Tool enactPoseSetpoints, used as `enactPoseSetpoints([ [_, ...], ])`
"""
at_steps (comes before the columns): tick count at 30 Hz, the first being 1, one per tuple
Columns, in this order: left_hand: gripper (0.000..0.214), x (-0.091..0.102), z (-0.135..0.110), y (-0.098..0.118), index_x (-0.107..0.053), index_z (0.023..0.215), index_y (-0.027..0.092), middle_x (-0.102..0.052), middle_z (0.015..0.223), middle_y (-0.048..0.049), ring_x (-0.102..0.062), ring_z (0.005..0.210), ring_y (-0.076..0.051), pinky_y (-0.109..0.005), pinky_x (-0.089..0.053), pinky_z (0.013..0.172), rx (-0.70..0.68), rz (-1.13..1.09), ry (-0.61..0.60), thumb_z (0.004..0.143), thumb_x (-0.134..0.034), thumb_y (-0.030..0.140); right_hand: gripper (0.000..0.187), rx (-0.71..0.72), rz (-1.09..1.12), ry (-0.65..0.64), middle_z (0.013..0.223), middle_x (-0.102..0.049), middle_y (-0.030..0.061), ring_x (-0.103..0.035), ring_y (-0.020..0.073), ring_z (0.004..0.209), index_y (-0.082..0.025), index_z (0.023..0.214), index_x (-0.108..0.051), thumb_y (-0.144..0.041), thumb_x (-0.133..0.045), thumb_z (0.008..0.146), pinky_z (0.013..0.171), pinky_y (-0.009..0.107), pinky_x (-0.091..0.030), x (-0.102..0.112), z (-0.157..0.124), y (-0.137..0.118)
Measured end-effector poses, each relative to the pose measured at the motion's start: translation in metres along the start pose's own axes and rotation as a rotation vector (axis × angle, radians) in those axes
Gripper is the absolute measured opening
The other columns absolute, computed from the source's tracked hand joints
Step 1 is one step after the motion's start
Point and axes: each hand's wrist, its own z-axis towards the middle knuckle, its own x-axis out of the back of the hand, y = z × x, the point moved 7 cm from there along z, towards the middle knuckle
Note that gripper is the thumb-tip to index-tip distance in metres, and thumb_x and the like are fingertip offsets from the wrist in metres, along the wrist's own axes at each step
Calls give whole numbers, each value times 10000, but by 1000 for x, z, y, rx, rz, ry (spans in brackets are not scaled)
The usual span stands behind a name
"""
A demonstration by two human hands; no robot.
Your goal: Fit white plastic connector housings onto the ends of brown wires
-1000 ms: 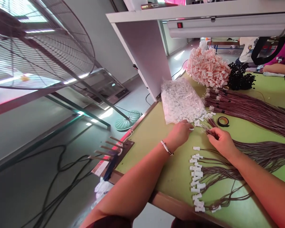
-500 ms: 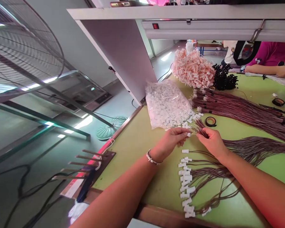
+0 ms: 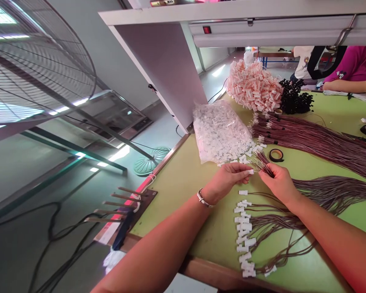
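Between the thumb and fingers of my left hand is a small white connector housing. My right hand is closed round a bundle of thin dark wires, whose bare metal ends point left toward the connector. One wire end meets the connector or lies very near it; the exact contact is too small to tell. Below my hands, several white connectors with brown wires attached lie in an uneven column. A clear bag of white connectors lies just beyond my left hand, with some spilled at its edge.
A roll of black tape lies beyond my right hand, near long reddish-brown wire bundles. Piles of pink connectors and black parts stand farther back. A pegged rack sits at the left table edge. Across the table is another person's arm.
The whole view has shifted, so things appear slightly farther right. Both hands keep their holds, the connector staying close to the wire ends.
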Motion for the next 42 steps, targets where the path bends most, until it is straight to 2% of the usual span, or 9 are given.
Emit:
enactPoseSetpoints([
  [4,308,-1,-2,8,-688,940,133,-645,711,-26,-567,617,-100,-252,-489,643,-132,199,6,653,-716,239,226,-20,12,-20,562,-411,-36,-350,99,549,-173,612,-489,-353,-539,739,515,216,-318,0,2,7],
  [8,173,-2,-8,24,-708,848,161,-637,787,-47,-563,681,-123,-253,-487,652,-395,550,146,693,-679,230,198,-37,50,-65,603,-481,-21,-402,110,587,-153,673,-567,-339,-550,738,556,222,-356,-4,3,10],
  [11,106,-7,-8,24,-704,805,163,-620,719,-38,-558,657,-125,-249,-484,631,-476,646,158,721,-648,198,209,-40,69,-125,623,-504,-18,-430,119,615,-148,701,-590,-350,-555,740,587,228,-373,-8,3,7],
  [15,87,-9,-2,10,-689,770,143,-625,726,-39,-551,590,-105,-229,-475,558,-418,525,105,710,-647,190,237,-46,20,-232,596,-466,-31,-408,111,595,-156,639,-551,-372,-551,736,567,225,-352,-12,2,3],
  [21,189,-4,7,-11,-678,786,110,-569,531,13,-518,473,-81,-208,-447,494,-158,280,117,642,-706,230,255,-111,-26,-181,515,-357,-56,-313,86,509,-169,589,-490,-377,-549,724,475,215,-259,-7,2,14],
  [28,186,-7,8,-14,-686,770,103,-545,493,25,-490,444,-69,-196,-412,468,-115,276,104,624,-703,216,227,23,-163,-182,531,-401,-43,-341,92,536,-170,575,-471,-313,-505,748,493,210,-289,-8,3,6],
  [33,176,-11,7,-15,-697,761,106,-534,486,23,-483,443,-78,-199,-404,452,-117,357,78,638,-698,232,200,83,-274,-163,503,-397,-43,-333,94,525,-175,544,-461,-255,-503,722,494,218,-271,-8,3,4],
  [37,168,-15,5,-14,-702,774,103,-540,500,20,-473,448,-77,-197,-392,445,-132,378,61,642,-685,206,202,104,-328,-164,482,-375,-50,-322,93,509,-184,531,-427,-239,-498,712,488,222,-255,-9,3,3],
  [42,172,-16,5,-16,-690,794,100,-532,485,24,-466,435,-78,-205,-387,451,-81,358,54,660,-653,201,210,95,-289,-196,509,-404,-46,-348,94,526,-181,545,-430,-259,-492,730,498,220,-275,-10,2,3],
])
